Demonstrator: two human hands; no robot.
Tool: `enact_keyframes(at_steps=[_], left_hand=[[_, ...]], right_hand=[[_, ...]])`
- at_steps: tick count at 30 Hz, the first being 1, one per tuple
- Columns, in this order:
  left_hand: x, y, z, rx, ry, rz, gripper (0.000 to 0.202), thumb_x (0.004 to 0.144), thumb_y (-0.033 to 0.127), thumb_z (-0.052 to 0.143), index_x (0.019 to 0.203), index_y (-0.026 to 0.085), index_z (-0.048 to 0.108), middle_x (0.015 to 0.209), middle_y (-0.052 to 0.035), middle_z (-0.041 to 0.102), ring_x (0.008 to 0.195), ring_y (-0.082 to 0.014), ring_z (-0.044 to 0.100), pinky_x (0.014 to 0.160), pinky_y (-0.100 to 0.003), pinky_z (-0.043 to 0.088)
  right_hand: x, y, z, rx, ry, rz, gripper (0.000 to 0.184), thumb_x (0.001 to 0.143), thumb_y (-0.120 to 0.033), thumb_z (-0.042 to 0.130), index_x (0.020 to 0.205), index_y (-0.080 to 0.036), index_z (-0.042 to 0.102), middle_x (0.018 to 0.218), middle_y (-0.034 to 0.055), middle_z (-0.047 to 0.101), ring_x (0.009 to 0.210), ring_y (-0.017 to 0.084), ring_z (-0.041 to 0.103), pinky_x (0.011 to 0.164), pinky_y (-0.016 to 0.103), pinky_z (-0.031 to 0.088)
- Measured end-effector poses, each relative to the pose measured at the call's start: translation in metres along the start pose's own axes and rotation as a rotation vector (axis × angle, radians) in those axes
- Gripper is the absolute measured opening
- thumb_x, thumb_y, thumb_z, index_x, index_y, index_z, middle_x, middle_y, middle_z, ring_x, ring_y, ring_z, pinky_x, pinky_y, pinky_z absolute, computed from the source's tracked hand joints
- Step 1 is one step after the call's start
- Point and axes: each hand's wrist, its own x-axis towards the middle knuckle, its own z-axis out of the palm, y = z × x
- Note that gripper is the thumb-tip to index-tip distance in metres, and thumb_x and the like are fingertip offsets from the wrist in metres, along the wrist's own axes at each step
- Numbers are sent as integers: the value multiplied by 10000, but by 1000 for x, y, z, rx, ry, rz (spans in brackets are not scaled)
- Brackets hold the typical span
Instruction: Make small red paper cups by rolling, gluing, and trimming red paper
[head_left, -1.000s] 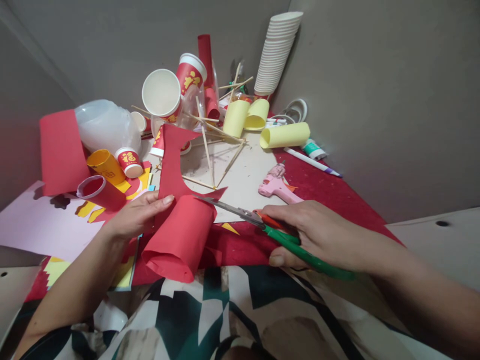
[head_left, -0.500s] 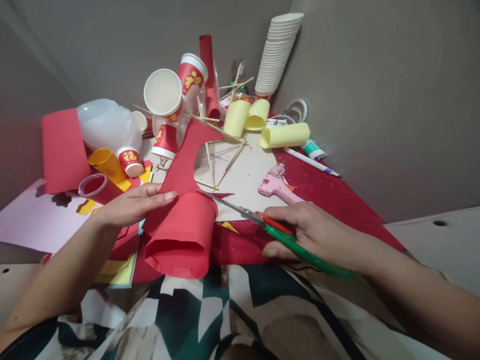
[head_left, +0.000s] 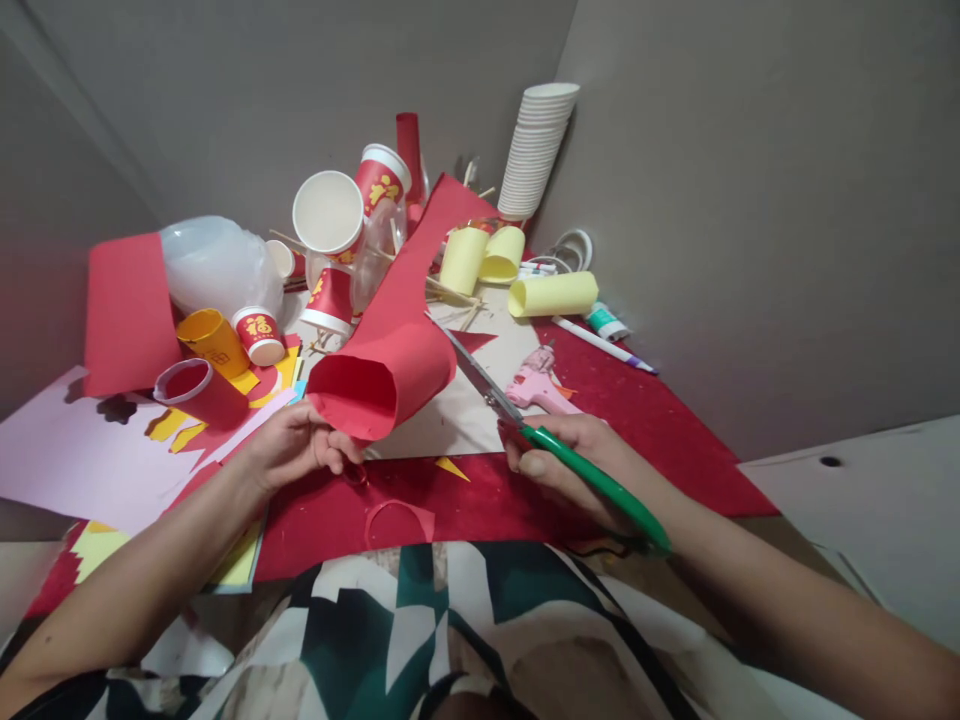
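Note:
A sheet of red paper (head_left: 397, 290), curled into a loop at its near end, is gripped at its lower left edge by my left hand (head_left: 304, 448). The sheet's far end rises towards the back, and a curved notch shows in its right side. My right hand (head_left: 562, 455) is wrapped round green-handled scissors (head_left: 592, 480). The blades point up and left, their tips against the right edge of the red paper by the notch. Just beyond the right hand lies a pink glue gun (head_left: 536, 380).
Several red and white paper cups (head_left: 328, 212) stand at the back beside a clear plastic bowl-like piece (head_left: 225, 260). A tall stack of white cups (head_left: 536, 150) leans near the wall. Yellow paper rolls (head_left: 555, 294) and a marker (head_left: 607, 345) lie right; a lilac sheet (head_left: 67, 450) lies left.
The red paper has been lifted and turned, its far end swinging right and its loop moving up. My left hand has shifted to the loop's underside. The scissors now tilt more steeply.

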Motion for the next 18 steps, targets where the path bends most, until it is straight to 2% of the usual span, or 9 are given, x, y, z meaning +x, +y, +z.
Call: enact_keyframes(at_steps=[3,6,8,10,12,13,16,18], left_hand=[[-4,-3,7,12,-62,5,131,716,191,802,827,133,765,789,-151,790,729,-268,788,582,-249,625],[-9,-7,18,71,-145,63,396,729,128,829,1110,192,740,1168,-174,764,965,-307,781,728,-332,661],[-10,-13,26,105,-169,134,459,769,187,836,1208,233,710,1316,-172,702,1049,-309,760,773,-340,658],[-7,-19,36,100,-106,208,460,797,322,834,1231,240,705,1345,-173,683,1028,-291,764,774,-323,651],[-3,-21,46,52,43,291,447,792,444,824,1152,196,733,1312,-175,697,970,-273,771,746,-310,644],[-2,-19,52,15,134,343,409,772,445,837,1071,181,745,1233,-157,734,929,-260,774,721,-298,637],[-2,-9,67,-105,388,481,254,634,268,905,730,164,694,855,-40,772,802,-212,767,648,-244,602],[-7,0,74,-183,471,516,305,579,183,893,559,158,589,709,7,729,740,-170,745,610,-205,575]], right_hand=[[3,-6,6,46,35,10,634,806,-814,549,648,-206,469,537,-46,390,498,93,324,470,258,241],[7,-16,13,91,49,24,640,773,-823,582,631,-216,436,513,-50,388,484,93,328,452,251,246],[10,-22,18,96,67,14,633,763,-807,612,616,-217,438,516,-48,395,489,95,335,458,251,264],[13,-27,22,100,77,-20,617,763,-778,637,600,-216,444,516,-50,383,494,97,336,470,250,288],[15,-28,26,98,88,-47,596,764,-744,660,595,-215,444,524,-52,372,505,98,334,485,247,310],[16,-28,27,92,89,-54,588,761,-731,668,597,-214,443,531,-52,371,511,97,332,490,246,318],[17,-27,32,84,90,-72,572,770,-719,661,610,-210,453,549,-47,382,525,99,327,494,246,326],[17,-26,35,99,84,-83,549,793,-705,643,632,-209,471,553,-45,394,529,101,333,493,245,329]])
